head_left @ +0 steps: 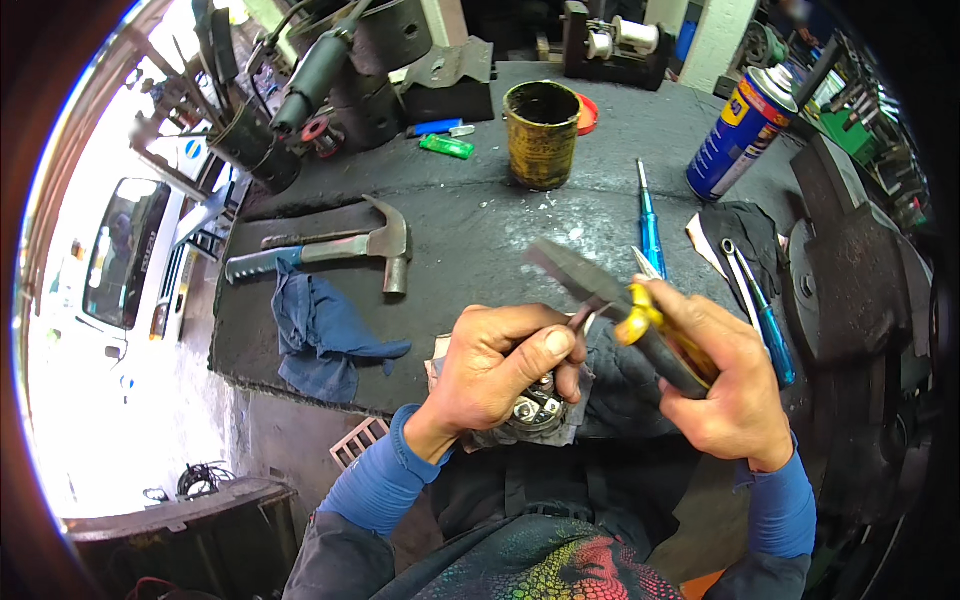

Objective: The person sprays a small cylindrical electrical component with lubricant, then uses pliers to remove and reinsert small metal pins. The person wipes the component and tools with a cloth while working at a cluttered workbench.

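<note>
My right hand [727, 368] is closed round the yellow-and-black handles of a pair of pliers [577, 272], whose dark, slightly blurred head points up and left. Pinched in the thumb and fingers of my left hand [506, 362] is a slim dark metal rod [588, 312], like a punch. Its upper end lies close to the pliers; whether they touch I cannot tell. Under my left hand a small metal part [537, 408] with bright terminals rests on a cloth at the bench's near edge. My left fingers partly hide it.
On the dark workbench [440, 250], a claw hammer [385, 245] and blue rag [322, 335] lie left. A grimy yellow can [542, 140] stands at the back. Screwdrivers [651, 225], a ratchet wrench [740, 280] and a blue spray can [742, 130] are right, beside a bulky dark machine [860, 270].
</note>
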Motion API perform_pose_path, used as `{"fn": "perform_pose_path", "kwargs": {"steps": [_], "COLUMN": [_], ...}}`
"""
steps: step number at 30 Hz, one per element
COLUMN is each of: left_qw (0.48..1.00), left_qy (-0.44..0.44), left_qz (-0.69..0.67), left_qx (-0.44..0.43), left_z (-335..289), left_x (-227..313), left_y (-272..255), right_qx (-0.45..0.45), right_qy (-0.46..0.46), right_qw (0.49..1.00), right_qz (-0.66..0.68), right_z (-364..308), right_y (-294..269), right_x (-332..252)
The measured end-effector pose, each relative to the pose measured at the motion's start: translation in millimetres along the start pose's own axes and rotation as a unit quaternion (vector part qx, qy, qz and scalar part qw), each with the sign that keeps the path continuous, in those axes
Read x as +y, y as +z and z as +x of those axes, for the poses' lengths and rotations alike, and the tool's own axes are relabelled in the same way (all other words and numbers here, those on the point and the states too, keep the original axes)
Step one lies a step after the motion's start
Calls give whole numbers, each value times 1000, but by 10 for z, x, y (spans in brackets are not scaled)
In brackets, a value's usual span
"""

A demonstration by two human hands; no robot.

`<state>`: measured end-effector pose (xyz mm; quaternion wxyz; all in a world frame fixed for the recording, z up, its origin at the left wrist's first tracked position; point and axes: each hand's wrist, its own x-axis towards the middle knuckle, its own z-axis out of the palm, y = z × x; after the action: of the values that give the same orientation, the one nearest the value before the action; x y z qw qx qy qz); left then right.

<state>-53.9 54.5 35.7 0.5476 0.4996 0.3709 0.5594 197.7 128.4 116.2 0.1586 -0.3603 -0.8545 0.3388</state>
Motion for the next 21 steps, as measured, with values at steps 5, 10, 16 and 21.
{"fn": "perform_pose_path", "kwargs": {"steps": [5, 10, 16, 21], "left_qw": [1000, 1000, 998, 996], "left_qy": [6, 12, 34, 17], "left_qz": [14, -3, 7, -54], "left_qx": [-22, -18, -47, -63], "left_z": [40, 18, 48, 64], "left_x": [31, -12, -4, -56], "left_y": [4, 5, -44, -55], "right_qx": [217, 142, 139, 266], "right_qy": [61, 56, 42, 16], "right_qw": [945, 973, 989, 951], "right_qz": [239, 172, 39, 155], "right_z": [-44, -75, -105, -124], "right_y": [42, 115, -23, -238], "right_x": [98, 79, 80, 252]}}
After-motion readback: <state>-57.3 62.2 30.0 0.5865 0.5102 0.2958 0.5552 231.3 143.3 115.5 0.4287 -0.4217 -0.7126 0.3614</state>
